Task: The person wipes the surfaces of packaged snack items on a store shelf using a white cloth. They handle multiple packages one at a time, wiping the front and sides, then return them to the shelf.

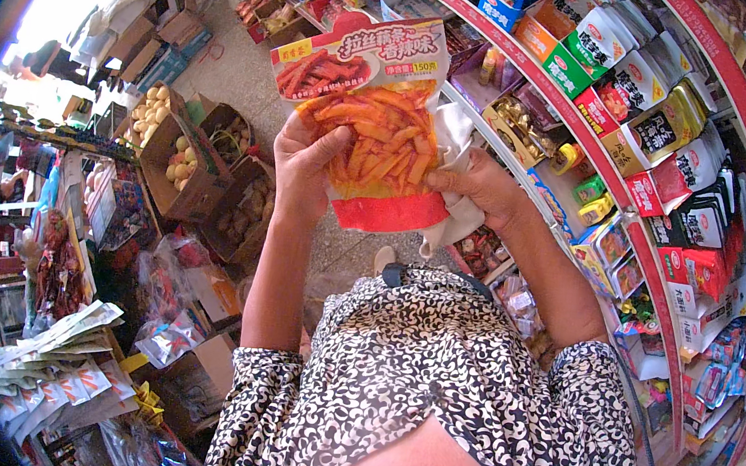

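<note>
A plastic snack pouch (pixel 384 131) of orange-red strips, with a clear window and printed writing, is held up in front of my chest. My left hand (pixel 305 163) grips its left side, the thumb lying across the front. On the other side, my right hand (pixel 495 190) pinches the lower right edge. A whitish cloth (pixel 461 219) is bunched in that same right hand, partly behind the pouch. The fingers of both hands are mostly hidden behind what they hold.
Curved shelves (pixel 662 266) with red edge strips and packed snack boxes run along my right. At left, cardboard boxes (pixel 176 176) of potatoes and round produce stand on the speckled floor (pixel 227 57). Stacked packets (pixel 63 377) lie at lower left. A black cable (pixel 646 437) hangs at lower right.
</note>
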`<control>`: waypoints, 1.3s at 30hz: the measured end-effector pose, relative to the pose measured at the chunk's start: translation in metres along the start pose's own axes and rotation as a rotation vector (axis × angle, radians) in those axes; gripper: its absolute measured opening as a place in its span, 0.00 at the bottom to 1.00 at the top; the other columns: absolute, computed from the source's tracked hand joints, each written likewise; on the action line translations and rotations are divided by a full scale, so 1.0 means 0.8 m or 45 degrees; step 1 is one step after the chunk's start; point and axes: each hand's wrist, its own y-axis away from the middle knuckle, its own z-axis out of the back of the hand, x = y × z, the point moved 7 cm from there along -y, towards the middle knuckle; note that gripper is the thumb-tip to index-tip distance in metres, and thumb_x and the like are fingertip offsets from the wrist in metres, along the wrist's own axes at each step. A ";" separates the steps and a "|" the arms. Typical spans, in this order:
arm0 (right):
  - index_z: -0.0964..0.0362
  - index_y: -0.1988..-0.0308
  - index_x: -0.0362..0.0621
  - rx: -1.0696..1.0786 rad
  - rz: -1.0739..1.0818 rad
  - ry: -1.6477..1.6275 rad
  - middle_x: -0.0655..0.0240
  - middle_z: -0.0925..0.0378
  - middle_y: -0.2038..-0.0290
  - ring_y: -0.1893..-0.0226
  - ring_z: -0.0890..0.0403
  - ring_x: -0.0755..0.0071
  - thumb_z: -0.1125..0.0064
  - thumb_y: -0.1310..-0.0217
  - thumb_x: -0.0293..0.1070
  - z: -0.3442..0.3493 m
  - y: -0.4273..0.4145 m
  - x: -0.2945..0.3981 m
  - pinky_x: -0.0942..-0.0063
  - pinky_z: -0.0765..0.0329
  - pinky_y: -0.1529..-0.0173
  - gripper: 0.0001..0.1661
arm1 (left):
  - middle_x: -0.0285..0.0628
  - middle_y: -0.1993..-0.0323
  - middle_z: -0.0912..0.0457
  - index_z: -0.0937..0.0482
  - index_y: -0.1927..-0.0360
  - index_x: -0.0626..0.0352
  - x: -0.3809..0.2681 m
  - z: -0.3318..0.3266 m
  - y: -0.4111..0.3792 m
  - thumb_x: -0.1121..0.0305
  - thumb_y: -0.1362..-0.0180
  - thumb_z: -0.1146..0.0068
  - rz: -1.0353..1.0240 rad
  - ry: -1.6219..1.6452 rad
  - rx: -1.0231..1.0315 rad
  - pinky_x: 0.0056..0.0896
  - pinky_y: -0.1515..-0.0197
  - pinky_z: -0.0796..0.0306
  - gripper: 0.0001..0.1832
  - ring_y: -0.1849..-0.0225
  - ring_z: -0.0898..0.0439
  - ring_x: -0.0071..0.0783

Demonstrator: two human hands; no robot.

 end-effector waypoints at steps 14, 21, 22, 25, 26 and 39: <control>0.24 0.57 0.39 -0.558 0.103 0.704 0.67 0.20 0.66 0.66 0.21 0.78 0.35 0.44 0.37 0.025 0.023 0.067 0.76 0.25 0.62 0.17 | 0.46 0.42 0.28 0.37 0.39 0.64 0.064 -0.021 0.012 0.68 0.40 0.46 0.446 0.566 0.100 0.48 0.38 0.33 0.26 0.41 0.27 0.42; 0.27 0.60 0.35 -0.858 0.884 0.812 0.61 0.22 0.67 0.65 0.20 0.63 0.48 0.35 0.37 0.003 0.049 0.117 0.65 0.25 0.60 0.14 | 0.46 0.45 0.26 0.35 0.40 0.64 0.071 -0.021 0.007 0.69 0.36 0.51 0.323 0.485 -0.035 0.47 0.44 0.27 0.22 0.46 0.23 0.41; 0.29 0.55 0.39 -0.624 1.164 1.025 0.58 0.25 0.57 0.54 0.25 0.58 0.48 0.39 0.35 -0.041 0.048 0.125 0.60 0.32 0.48 0.15 | 0.47 0.43 0.28 0.37 0.39 0.64 0.079 -0.012 0.004 0.68 0.35 0.54 0.311 0.390 0.067 0.48 0.42 0.29 0.22 0.44 0.25 0.42; 0.27 0.49 0.53 -0.008 1.339 1.911 0.63 0.30 0.43 0.39 0.33 0.53 0.49 0.45 0.33 -0.134 0.047 0.065 0.47 0.45 0.33 0.21 | 0.49 0.44 0.28 0.38 0.40 0.63 0.083 -0.003 0.008 0.64 0.32 0.59 0.335 0.425 0.243 0.48 0.44 0.28 0.21 0.45 0.26 0.42; 0.27 0.49 0.55 0.036 1.308 1.891 0.63 0.29 0.42 0.38 0.34 0.56 0.47 0.45 0.31 -0.132 0.049 0.062 0.49 0.47 0.31 0.21 | 0.48 0.49 0.24 0.35 0.43 0.62 0.066 -0.024 0.016 0.63 0.32 0.59 0.383 0.646 0.206 0.45 0.49 0.25 0.19 0.50 0.22 0.41; 0.25 0.53 0.40 -0.771 0.470 0.619 0.65 0.20 0.57 0.61 0.18 0.72 0.46 0.43 0.24 0.124 -0.006 0.075 0.72 0.22 0.56 0.16 | 0.45 0.39 0.31 0.39 0.37 0.65 0.039 -0.010 0.015 0.66 0.35 0.52 0.354 0.450 0.154 0.48 0.35 0.38 0.25 0.37 0.32 0.41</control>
